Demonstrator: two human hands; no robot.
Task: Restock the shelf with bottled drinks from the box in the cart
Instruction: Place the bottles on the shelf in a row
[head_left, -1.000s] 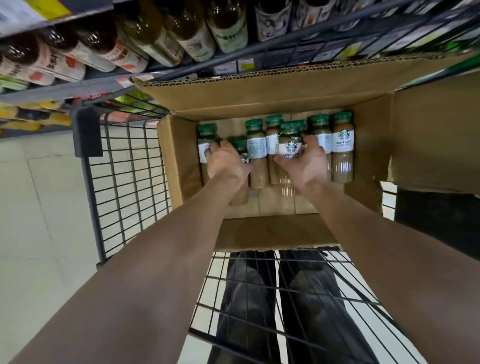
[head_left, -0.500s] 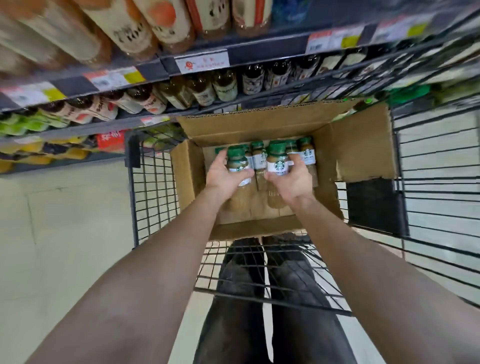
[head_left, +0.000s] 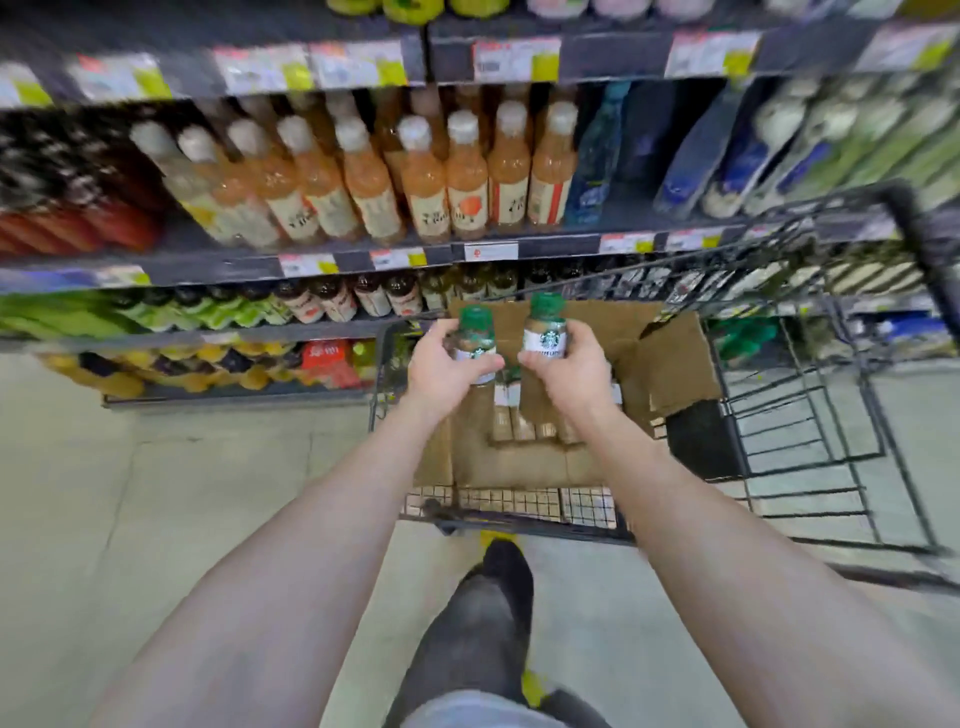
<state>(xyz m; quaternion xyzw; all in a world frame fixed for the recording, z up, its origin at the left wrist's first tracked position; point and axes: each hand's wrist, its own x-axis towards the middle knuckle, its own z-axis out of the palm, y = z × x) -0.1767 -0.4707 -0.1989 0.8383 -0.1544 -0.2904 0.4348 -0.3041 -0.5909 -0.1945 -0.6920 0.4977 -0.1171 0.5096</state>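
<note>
1. The left hand (head_left: 448, 370) is closed around a green-capped coffee bottle (head_left: 474, 343), fingers wrapped over its white label; the right hand (head_left: 570, 375) is closed around a second bottle (head_left: 543, 332) just beside it, both upright at the centre of the frame.
2. A second ago both hands were down among the bottles in the box; now each bottle is lifted clear above the open cardboard box (head_left: 524, 457), and the view has swung up to take in the shelves. The pick looks done, and the carry to the shelf is the step in hand.
3. More bottles (head_left: 511, 415) remain in the box, so I judge the restocking is far from finished.
4. The box sits in the black wire cart (head_left: 810, 415), right of centre.
5. The right bottle shows the Starbucks siren and "CAFFE LATTE", partly covered by fingers.
6. The shelf (head_left: 363, 260) across the upper frame holds orange drinks (head_left: 462, 176); its price tags are too blurred to read.
</note>
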